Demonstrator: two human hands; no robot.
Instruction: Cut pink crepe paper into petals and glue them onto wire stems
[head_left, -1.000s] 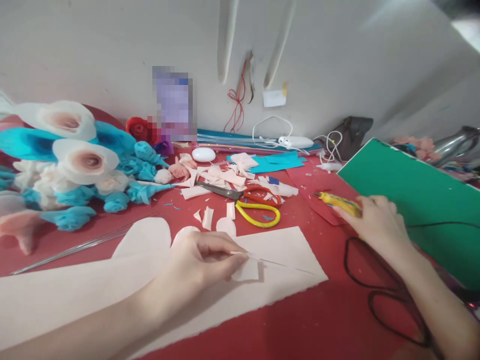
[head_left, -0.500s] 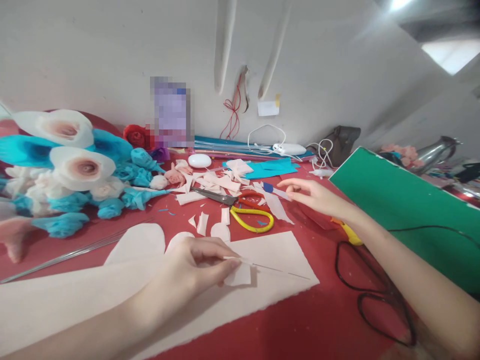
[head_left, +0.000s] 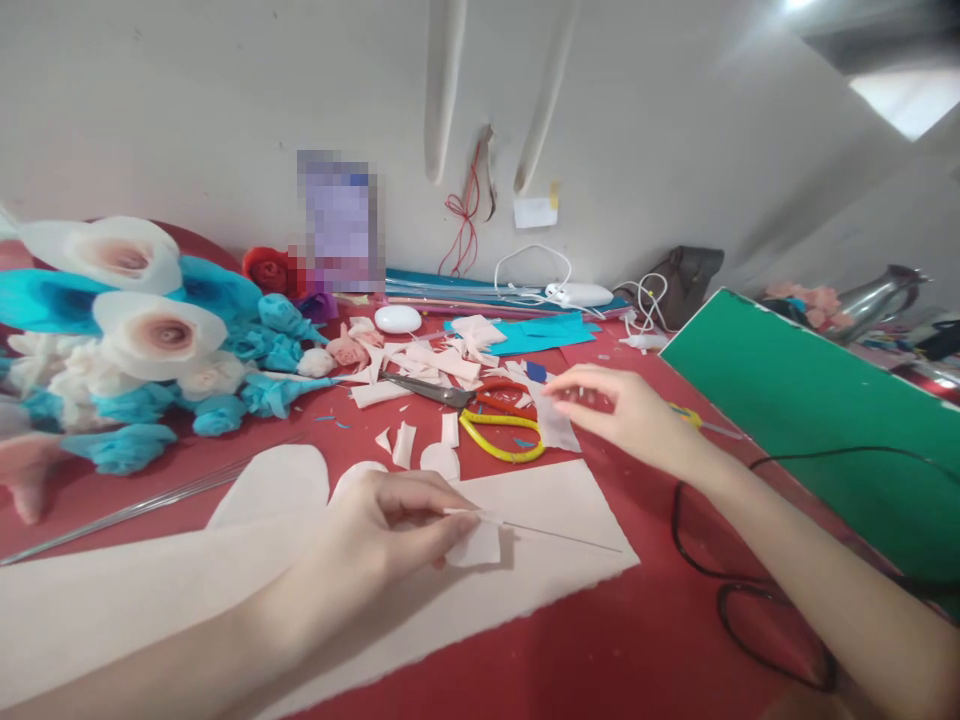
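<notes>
My left hand [head_left: 409, 520] is closed, pinching a small piece of white paper [head_left: 480, 545] together with the end of a thin wire [head_left: 562, 538]. The wire points right, above a large cream paper sheet [head_left: 555, 490]. My right hand [head_left: 615, 405] has its fingers curved and apart, with the fingertips over a whitish translucent strip [head_left: 559, 430]; whether they touch it I cannot tell. Beside that strip, scissors [head_left: 502, 455] with one yellow and one red handle lie on the red table [head_left: 570, 640]. A yellow tool [head_left: 684, 415] shows partly behind my right forearm.
Blue and white paper flowers [head_left: 172, 335] crowd the left side. Cream scraps [head_left: 435, 365] and blue paper [head_left: 532, 335] lie toward the wall. Long wires [head_left: 135, 510] rest at left. A green board [head_left: 810, 400] leans at right, near a black cord [head_left: 679, 530].
My right hand has moved slightly left and toward me, coming over the translucent strip. My left hand keeps its pinch on the paper and wire, nearly still.
</notes>
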